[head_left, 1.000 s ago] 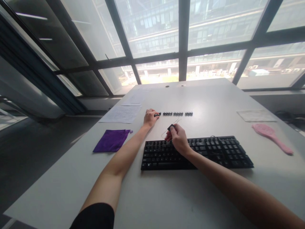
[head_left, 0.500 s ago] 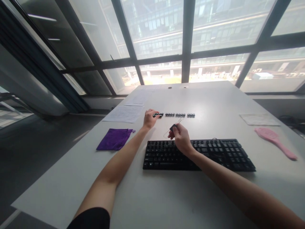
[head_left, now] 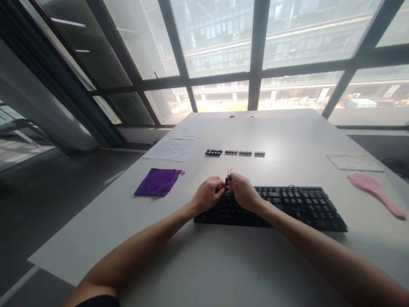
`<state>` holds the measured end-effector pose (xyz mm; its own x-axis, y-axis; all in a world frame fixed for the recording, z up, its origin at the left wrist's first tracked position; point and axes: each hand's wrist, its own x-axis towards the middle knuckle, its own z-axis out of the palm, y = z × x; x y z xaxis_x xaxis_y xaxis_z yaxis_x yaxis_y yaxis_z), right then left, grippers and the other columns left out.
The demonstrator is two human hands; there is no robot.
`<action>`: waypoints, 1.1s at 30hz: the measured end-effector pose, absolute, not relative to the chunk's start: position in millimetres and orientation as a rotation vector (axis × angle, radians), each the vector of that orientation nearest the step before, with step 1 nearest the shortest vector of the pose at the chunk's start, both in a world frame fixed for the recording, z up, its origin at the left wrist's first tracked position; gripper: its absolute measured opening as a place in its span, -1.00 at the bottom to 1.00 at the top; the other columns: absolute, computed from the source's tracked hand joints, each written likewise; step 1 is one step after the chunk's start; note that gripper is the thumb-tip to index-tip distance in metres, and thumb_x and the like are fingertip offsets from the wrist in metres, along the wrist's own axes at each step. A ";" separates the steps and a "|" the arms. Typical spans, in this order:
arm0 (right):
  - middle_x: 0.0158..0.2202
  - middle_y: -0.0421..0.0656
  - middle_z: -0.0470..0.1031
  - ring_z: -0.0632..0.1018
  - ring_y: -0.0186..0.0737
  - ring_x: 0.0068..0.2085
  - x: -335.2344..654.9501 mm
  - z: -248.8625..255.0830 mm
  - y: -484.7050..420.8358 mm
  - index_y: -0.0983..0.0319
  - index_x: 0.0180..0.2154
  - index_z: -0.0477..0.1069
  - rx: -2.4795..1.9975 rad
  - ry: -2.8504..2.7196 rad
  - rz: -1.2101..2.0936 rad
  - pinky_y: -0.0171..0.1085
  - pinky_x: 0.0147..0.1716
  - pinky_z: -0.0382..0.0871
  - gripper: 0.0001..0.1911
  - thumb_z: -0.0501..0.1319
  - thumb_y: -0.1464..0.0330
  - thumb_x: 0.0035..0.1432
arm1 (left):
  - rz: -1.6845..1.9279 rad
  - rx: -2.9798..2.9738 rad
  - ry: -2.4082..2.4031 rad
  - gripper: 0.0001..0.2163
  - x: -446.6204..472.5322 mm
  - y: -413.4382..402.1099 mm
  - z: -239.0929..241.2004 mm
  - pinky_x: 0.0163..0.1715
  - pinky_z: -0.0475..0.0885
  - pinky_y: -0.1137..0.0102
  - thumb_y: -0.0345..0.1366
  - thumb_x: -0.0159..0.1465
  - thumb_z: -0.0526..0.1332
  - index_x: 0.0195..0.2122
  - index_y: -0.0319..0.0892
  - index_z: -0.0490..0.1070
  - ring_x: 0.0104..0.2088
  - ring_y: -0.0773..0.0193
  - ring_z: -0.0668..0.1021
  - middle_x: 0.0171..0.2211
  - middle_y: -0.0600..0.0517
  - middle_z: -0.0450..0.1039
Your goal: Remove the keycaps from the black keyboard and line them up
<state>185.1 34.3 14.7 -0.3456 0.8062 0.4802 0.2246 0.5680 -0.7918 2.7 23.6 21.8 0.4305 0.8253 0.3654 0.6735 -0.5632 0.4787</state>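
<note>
My right hand (head_left: 243, 192) is closed on a wire keycap puller (head_left: 228, 181), whose small black handle shows between the fingertips and whose wire prongs stick up above it. Close beside it, my left hand (head_left: 209, 194) has its fingertips pinched together; whatever they hold is hidden. Both hands are over the upper left part of a black keyboard (head_left: 297, 209) and cover some of its keys. Beyond the hands, loose black keycaps (head_left: 245, 153) stand in short groups in a row, the leftmost group (head_left: 214, 152) being two deep.
On the left of the white table (head_left: 166, 264) lie a purple drawstring pouch (head_left: 157, 182) and paper sheets (head_left: 171, 149). A pink hairbrush (head_left: 373, 192) and a flat pale packet (head_left: 354, 162) are at the right. Large windows rise behind the far edge.
My left hand has left the leftmost keycap group and come back to the keyboard beside my right hand. The puller in my right hand has turned from slanted to upright, lower over the keys.
</note>
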 end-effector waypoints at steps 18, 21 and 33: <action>-0.37 -0.20 0.38 0.39 -0.27 -0.34 188.9 9.1 30.4 0.21 -0.37 0.27 -0.803 -1.971 0.764 -0.30 -0.32 0.23 -0.83 0.01 0.49 0.28 | 0.670 2.570 1.194 -0.93 0.2 18.5 28.3 -0.15 0.39 0.25 -0.29 0.22 0.27 -0.29 -0.12 0.42 -0.18 0.12 0.44 -0.27 -0.02 0.44; -0.39 -0.21 0.40 0.40 -0.28 -0.34 189.5 10.1 32.1 0.22 -0.38 0.29 -0.802 -1.914 0.804 -0.30 -0.31 0.25 -0.83 0.04 0.46 0.28 | 0.657 2.545 1.237 -0.85 0.6 20.8 26.0 -0.15 0.38 0.26 -0.18 0.25 0.31 -0.31 -0.14 0.45 -0.20 0.14 0.45 -0.28 -0.01 0.46; -0.52 -0.26 0.37 0.38 -0.31 -0.47 190.7 13.6 34.7 0.21 -0.40 0.29 -0.906 -1.662 0.876 -0.31 -0.41 0.22 -0.77 0.02 0.36 0.34 | 0.886 2.387 1.227 -0.88 10.4 18.8 23.8 -0.13 0.40 0.28 -0.27 0.29 0.30 -0.16 -0.11 0.50 -0.19 0.19 0.51 -0.24 0.01 0.52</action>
